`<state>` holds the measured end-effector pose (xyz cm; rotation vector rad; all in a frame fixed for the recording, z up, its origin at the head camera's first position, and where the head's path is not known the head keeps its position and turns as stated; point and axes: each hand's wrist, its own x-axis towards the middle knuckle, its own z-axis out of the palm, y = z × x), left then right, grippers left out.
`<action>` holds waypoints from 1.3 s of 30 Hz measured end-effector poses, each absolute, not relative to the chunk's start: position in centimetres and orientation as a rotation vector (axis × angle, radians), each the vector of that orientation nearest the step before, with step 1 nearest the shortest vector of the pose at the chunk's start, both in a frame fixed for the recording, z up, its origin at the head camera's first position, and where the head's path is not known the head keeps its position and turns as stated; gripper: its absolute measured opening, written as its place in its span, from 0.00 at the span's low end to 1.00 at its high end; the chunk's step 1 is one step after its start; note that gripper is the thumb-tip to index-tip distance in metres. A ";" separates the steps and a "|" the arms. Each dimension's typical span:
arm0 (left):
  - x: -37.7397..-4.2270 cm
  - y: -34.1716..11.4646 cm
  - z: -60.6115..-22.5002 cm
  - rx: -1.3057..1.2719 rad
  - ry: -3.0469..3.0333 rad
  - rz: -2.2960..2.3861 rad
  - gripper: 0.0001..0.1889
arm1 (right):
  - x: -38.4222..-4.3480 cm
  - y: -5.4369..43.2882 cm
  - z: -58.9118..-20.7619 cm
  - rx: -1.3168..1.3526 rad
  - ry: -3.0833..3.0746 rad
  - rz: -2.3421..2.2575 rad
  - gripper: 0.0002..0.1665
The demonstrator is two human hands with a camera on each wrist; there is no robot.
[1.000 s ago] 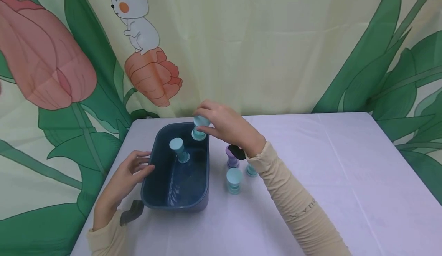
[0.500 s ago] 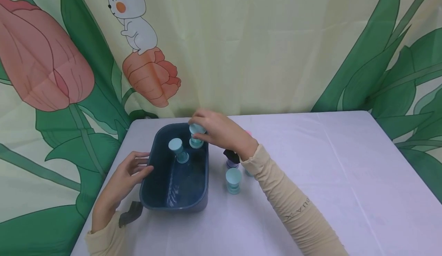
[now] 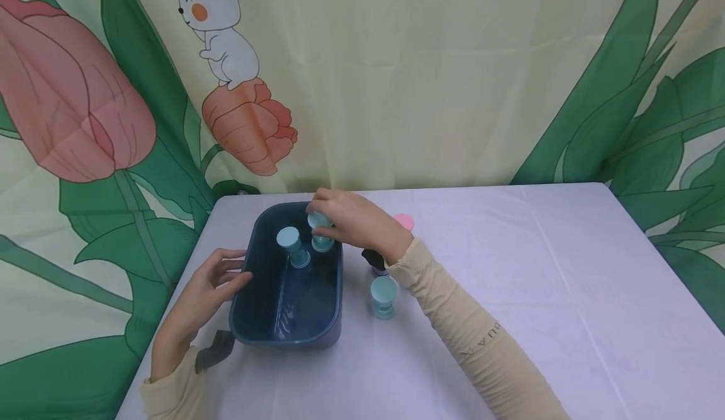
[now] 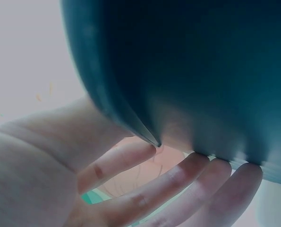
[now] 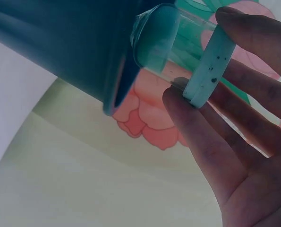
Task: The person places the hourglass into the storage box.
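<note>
My right hand (image 3: 362,221) is over the far right corner of a dark blue tub (image 3: 308,339), pinching a teal sand timer (image 3: 323,244) by its top cap. In the right wrist view, thumb and fingertips grip the teal cap (image 5: 208,71), with the clear body close to the tub's rim. Another teal sand timer (image 3: 294,248) is inside the tub, leaning. My left hand (image 3: 206,291) rests against the tub's left side. In the left wrist view its fairly straight fingers (image 4: 178,182) touch the outer wall.
On the white-covered table (image 3: 510,294), a teal sand timer (image 3: 384,297) stands right of the tub. A pink disc-shaped top (image 3: 404,221) shows behind my right wrist, which mostly hides a purple piece. A printed curtain (image 3: 442,92) hangs along the table's back edge.
My right hand has moved down and slightly left, lowering the sand timer into the tub's far right corner. The pink top has come into sight. My left hand stays put.
</note>
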<state>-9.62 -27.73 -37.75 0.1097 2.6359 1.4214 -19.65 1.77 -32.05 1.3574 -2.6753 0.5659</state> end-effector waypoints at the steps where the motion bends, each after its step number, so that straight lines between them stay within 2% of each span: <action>1: -9.6 -27.7 -37.8 0.117 2.635 1.426 0.27 | -19.7 1.7 -32.1 1.359 -2.680 0.557 0.23; 39: -9.6 -27.7 -37.6 0.101 2.641 1.418 0.28 | -21.0 -1.3 -34.8 1.381 -2.834 0.259 0.23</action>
